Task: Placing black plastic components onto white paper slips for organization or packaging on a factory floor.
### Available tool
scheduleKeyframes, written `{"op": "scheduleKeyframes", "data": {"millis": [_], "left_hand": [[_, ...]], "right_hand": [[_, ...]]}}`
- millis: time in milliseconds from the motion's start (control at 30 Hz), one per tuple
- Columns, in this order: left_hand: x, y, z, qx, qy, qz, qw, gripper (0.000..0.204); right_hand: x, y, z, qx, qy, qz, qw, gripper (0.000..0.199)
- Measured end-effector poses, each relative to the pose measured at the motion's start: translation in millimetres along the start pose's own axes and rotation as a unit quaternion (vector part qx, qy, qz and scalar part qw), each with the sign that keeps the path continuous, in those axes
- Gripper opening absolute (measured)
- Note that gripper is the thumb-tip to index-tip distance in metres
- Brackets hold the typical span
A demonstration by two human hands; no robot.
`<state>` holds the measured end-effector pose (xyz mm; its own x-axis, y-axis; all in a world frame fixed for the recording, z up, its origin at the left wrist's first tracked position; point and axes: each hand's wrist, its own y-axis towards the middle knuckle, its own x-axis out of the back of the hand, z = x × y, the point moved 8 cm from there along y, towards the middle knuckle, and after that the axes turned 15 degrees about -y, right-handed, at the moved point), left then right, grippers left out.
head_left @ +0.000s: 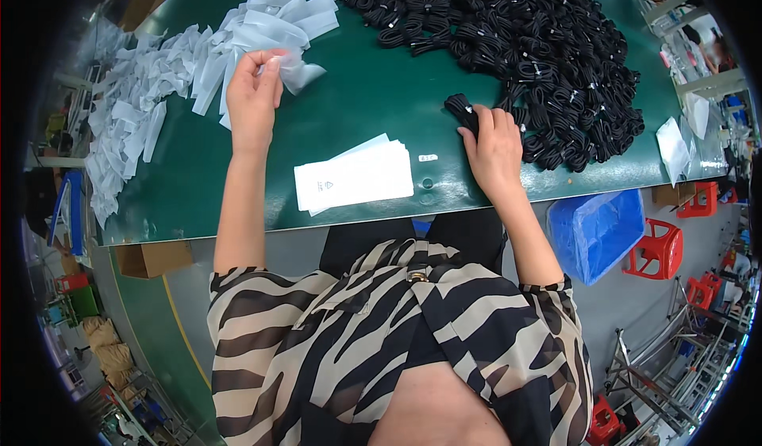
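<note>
My left hand (254, 101) is closed in a pinch at the near side of a heap of frosted plastic bags (274, 25). Between its fingertips is a thin, see-through plastic bag (300, 74), its free end hanging to the right. At the near edge of the black heap, my right hand (496, 148) curls its fingers round a coiled black cable (460, 109) that still rests on the table. Part of that coil is hidden under the fingers. Between my hands lies a small, slightly fanned stack of flat white bags (357, 178) with a small dark print.
Many coiled black cables (548, 57) cover the back right of the green table (373, 105). More crumpled bags (131, 117) spread along its left side. A white packet (673, 151) lies at the right edge. Below stand a blue-lined bin (595, 232) and a red stool (659, 251).
</note>
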<state>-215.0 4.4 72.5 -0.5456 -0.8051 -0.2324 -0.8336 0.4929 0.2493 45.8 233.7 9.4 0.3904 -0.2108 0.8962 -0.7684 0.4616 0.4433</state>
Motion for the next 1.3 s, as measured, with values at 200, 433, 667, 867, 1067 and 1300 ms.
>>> {"op": "scheduleKeyframes", "data": {"millis": [200,433,667,867,1067,1300], "left_hand": [[39,46,-12,-0.116,0.029,-0.045,0.992,0.023],[-56,-54,26,-0.078,0.263,0.121,0.954,0.023],[-121,-141,69,-0.119,0.326,0.269,0.899,0.011],[-107,-134,75,0.035,0.214,0.197,0.956,0.008],[-99,-136,82,0.064,0.134,0.165,0.975,0.007],[-121,-142,50,-0.048,0.137,0.271,0.952,0.009]], "right_hand": [[7,-10,5,0.006,0.085,-0.055,0.995,0.037],[15,-28,12,-0.045,0.224,-0.003,0.973,0.030],[28,-43,18,-0.053,0.276,-0.054,0.958,0.031],[36,-61,29,-0.018,0.297,-0.051,0.953,0.036],[36,-68,46,0.093,0.293,-0.018,0.952,0.038],[-14,-78,35,-0.191,0.504,0.253,0.803,0.032]]}}
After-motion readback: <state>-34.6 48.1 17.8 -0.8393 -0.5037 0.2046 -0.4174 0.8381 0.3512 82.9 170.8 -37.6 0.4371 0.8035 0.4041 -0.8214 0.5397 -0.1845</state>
